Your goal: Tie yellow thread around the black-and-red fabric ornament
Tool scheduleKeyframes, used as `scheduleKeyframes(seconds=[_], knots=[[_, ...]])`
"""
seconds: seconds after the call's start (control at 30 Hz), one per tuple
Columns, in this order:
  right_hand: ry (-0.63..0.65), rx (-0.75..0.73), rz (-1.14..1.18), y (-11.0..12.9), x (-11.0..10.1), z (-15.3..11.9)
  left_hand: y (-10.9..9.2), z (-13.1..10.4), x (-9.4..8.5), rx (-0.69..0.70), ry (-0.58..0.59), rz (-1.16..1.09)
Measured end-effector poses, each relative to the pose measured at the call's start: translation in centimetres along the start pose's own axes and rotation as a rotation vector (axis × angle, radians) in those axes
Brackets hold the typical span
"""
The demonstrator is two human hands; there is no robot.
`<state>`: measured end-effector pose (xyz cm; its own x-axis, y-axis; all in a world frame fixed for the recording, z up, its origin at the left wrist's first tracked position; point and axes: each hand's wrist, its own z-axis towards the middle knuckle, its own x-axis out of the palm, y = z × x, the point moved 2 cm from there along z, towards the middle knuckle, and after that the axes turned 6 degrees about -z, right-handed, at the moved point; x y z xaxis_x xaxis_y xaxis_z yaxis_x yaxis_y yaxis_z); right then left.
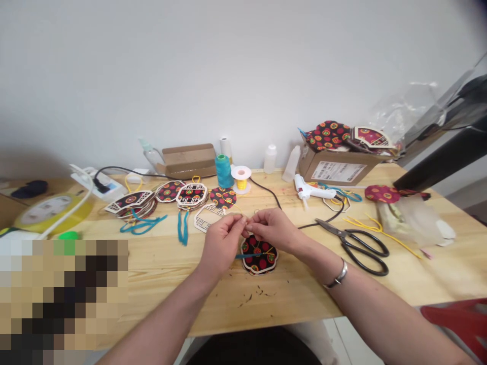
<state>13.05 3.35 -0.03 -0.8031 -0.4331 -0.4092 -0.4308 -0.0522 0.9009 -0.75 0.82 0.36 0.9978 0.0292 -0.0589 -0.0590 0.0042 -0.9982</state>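
Note:
Above the front middle of the table, my left hand and my right hand meet at the fingertips. Both are closed in a pinch; whatever lies between the fingers is too small to make out. Just below them is a dark, flower-patterned fabric piece with a pale scalloped rim, partly covered by my right hand. A teal cord and a bit of yellow cord run across it. Behind my left hand rests a pale cut-out lattice frame, beside a loose patterned fabric piece.
Black-handled scissors and a white glue gun lie to the right. A teal thread cone and a yellow cord spool stand behind. Finished-looking pieces lie left; a cardboard box holds more at the back right.

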Motion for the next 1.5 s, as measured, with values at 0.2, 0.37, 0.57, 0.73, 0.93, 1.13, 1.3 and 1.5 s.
scheduleKeyframes(seconds=[0.2, 0.37, 0.57, 0.73, 0.93, 1.13, 1.3, 1.5], knots=[[0.071, 0.022, 0.034, 0.6, -0.3, -0.4, 0.0, -0.1, -0.3, 0.015, -0.028, 0.011], [0.093, 0.049, 0.088, 1.0, -0.3, -0.6, -0.1, -0.2, -0.4, 0.036, -0.038, -0.022], [0.084, 0.061, 0.172, 1.3, -0.3, -0.7, 0.5, -0.1, -0.2, 0.013, -0.034, -0.173], [0.095, 0.074, 0.236, 1.4, -0.2, -0.8, 0.6, -0.2, -0.1, 0.022, -0.036, -0.189], [0.102, 0.049, 0.276, 1.2, -0.1, -0.7, 0.6, -0.2, -0.1, 0.023, -0.040, -0.201], [0.109, 0.056, 0.301, 1.2, 0.0, -0.7, 0.4, -0.3, 0.0, 0.031, -0.041, -0.196], [0.091, 0.033, 0.297, 1.0, 0.1, -0.6, 0.3, -0.3, 0.0, 0.038, -0.033, -0.187], [0.075, 0.037, 0.309, 0.9, 0.1, -0.6, 0.4, -0.3, 0.1, 0.034, -0.019, -0.196]])
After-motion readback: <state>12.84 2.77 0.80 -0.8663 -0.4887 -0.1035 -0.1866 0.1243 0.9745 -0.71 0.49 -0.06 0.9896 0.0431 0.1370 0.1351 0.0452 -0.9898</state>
